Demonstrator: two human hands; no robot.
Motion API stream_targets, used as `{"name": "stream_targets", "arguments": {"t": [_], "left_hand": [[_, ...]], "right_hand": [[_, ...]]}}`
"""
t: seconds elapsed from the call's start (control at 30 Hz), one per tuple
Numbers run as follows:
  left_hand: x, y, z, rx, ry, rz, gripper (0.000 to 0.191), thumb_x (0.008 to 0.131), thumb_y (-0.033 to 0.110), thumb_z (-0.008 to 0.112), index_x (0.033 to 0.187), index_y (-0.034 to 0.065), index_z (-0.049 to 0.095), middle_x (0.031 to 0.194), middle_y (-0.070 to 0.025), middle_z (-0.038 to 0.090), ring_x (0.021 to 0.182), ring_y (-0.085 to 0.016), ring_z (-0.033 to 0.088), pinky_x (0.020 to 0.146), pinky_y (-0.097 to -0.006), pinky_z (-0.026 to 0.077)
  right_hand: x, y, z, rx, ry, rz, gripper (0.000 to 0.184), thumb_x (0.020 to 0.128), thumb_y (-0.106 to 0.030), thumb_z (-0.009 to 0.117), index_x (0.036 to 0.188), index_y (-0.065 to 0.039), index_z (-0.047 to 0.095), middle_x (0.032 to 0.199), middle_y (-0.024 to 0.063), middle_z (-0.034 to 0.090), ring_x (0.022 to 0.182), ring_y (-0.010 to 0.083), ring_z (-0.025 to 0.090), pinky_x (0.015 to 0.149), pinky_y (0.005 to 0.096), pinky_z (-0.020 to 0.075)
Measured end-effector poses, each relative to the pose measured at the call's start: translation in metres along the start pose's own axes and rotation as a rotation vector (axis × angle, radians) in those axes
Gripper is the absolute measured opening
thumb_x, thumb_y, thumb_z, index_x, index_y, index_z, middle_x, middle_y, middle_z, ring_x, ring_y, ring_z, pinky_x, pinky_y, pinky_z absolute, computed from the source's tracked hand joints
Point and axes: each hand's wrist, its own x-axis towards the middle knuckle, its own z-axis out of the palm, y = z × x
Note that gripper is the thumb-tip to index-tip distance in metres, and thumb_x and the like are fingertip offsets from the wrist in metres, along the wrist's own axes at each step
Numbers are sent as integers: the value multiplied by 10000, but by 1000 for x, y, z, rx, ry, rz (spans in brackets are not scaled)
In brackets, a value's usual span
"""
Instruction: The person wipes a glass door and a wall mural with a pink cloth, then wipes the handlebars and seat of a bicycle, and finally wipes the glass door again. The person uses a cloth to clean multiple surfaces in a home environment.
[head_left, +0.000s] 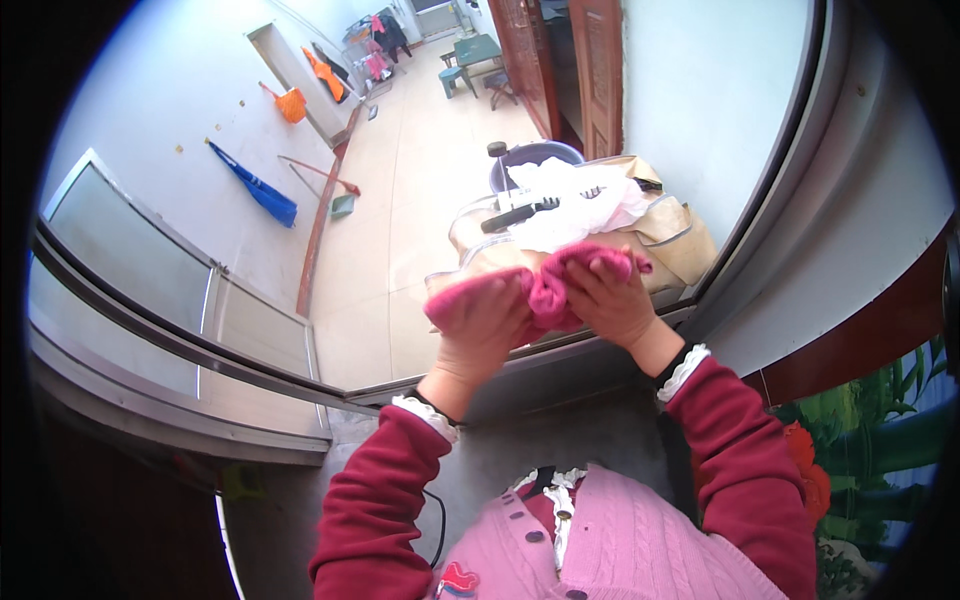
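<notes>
A pink cloth (551, 296) is bunched between my two hands, in front of me at the doorway. My left hand (484, 322) grips its left part, the fingers lying over the fabric. The right part is gripped by my right hand (607, 300), with a small end of cloth sticking out past the fingers. Just beyond the cloth lie a white plastic bag (577, 206) and a beige fabric cover (675, 232) over something bulky. A black handle-like part (510, 217) rests beside the plastic bag.
A metal door frame (540, 364) crosses below my hands. Behind the covered bulk stands a dark round tub (536, 154). A dustpan (343, 206) and a blue apron-like cloth (259, 187) are along the left wall. Farther off are a green table (477, 50) and stools (452, 79).
</notes>
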Motion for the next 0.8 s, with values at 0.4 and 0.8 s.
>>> {"name": "stream_targets", "arguments": {"t": [0.4,0.8], "left_hand": [[81,23,-26,-35,23,-34,557,916,275,613,1457,153,554,1591,-135,411,1492,-350,349,1184,-591,237],[280,-10,-92,91,483,-133,759,870,541,637,1502,144,497,1597,-250,344,1479,-487,293,1140,-709,199]], "right_hand": [[22,35,-53,25,-31,565,480,892,-136,593,1370,-97,611,1567,219,413,1447,459,378,1157,584,330],[182,187,-111,-74,765,348,426,928,-117,586,1340,-20,640,1540,230,450,1425,406,428,1192,506,327]]}}
